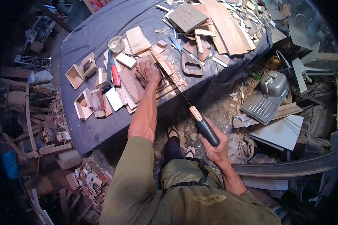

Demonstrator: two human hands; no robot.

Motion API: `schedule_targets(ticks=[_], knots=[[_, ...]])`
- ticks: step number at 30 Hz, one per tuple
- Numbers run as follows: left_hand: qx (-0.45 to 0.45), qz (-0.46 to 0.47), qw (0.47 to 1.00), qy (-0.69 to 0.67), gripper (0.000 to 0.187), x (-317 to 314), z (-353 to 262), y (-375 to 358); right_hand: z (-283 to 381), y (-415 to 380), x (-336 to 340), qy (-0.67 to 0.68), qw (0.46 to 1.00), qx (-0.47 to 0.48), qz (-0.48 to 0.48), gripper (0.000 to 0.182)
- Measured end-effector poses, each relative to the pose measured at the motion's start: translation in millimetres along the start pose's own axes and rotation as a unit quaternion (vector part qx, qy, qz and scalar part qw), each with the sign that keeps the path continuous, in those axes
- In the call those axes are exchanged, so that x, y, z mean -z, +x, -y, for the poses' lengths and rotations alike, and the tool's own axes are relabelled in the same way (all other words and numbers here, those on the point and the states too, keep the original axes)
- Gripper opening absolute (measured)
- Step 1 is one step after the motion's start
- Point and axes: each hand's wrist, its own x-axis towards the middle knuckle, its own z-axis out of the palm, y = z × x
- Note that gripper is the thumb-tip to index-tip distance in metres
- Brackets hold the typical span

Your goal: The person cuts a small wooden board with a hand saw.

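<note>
My right hand (216, 145) is wrapped round the black and tan handle of a handsaw (204, 126). The saw's thin dark blade reaches up and left over the table edge to the wood beside my left hand (148, 73). That hand bears down on a piece of wood with bent fingers; its fingertips are partly hidden. Under and around it lie flat boards (130, 83) and a wood strip (165, 66), with sawdust about them. A second handsaw (192, 64) with a wooden handle lies to the right on the table.
A dark cloth covers the table (90, 39). Small wooden boxes (83, 104), a red-handled tool (115, 76) and a glass jar (116, 44) stand left of my hands. Long planks (229, 28) and offcuts fill the far right. A metal sink (264, 107) and scrap lie on the floor.
</note>
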Motion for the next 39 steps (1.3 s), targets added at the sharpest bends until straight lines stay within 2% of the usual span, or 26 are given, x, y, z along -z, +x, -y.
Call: schedule_targets(ticks=[3,6,8,9,14,20,23,26,27,30,31,34,35,38,39], knots=[[0.001,0.029,1.000,-0.010,0.018,5,-4,0,-5,-8,-6,0.006,1.000,0.006,-0.021,0.058],[-0.006,0.008,1.000,-0.022,0.019,8,-5,-2,-10,-10,-11,0.012,0.999,-0.005,-0.030,0.058],[-0.002,0.014,1.000,-0.017,0.023,8,-6,2,-24,-11,-13,-0.007,0.999,0.023,-0.044,0.059],[-0.004,0.010,1.000,-0.008,0.024,6,-6,2,-26,-13,-12,-0.005,0.999,-0.006,-0.038,0.059],[0.024,0.033,0.999,0.035,0.032,-4,-2,5,-43,-18,-11,-0.021,0.998,0.026,-0.059,0.060],[-0.014,0.030,0.999,0.011,0.032,-3,12,13,-46,-16,-5,-0.019,0.998,0.035,-0.046,0.061],[0.036,0.108,0.993,0.027,0.035,1,6,21,-48,-15,-1,-0.014,0.999,0.031,-0.038,0.061],[0.004,0.008,1.000,0.024,0.055,13,-5,20,-45,-34,3,-0.021,0.999,0.019,-0.038,0.061],[0.014,0.096,0.994,0.053,0.054,21,-9,21,-43,-39,6,-0.028,0.999,0.016,-0.041,0.060],[0.014,0.071,0.997,0.040,0.053,3,2,22,-37,-36,2,-0.039,0.997,0.035,-0.053,0.060],[0.009,0.104,0.994,0.039,0.053,11,-4,23,-26,-26,-1,-0.032,0.999,-0.006,-0.040,0.060],[0.025,0.063,0.997,0.039,0.052,5,-2,24,-25,-16,-5,-0.019,0.997,0.009,-0.069,0.060],[0.025,0.072,0.996,0.055,0.052,2,-3,24,-23,-17,-3,-0.007,0.998,-0.019,-0.056,0.060],[0.037,0.105,0.993,0.038,0.052,1,2,29,-28,-39,4,-0.036,0.998,0.011,-0.042,0.060],[0.054,0.110,0.992,0.033,0.053,0,0,28,-36,-50,6,0.002,0.999,-0.002,-0.044,0.060]])
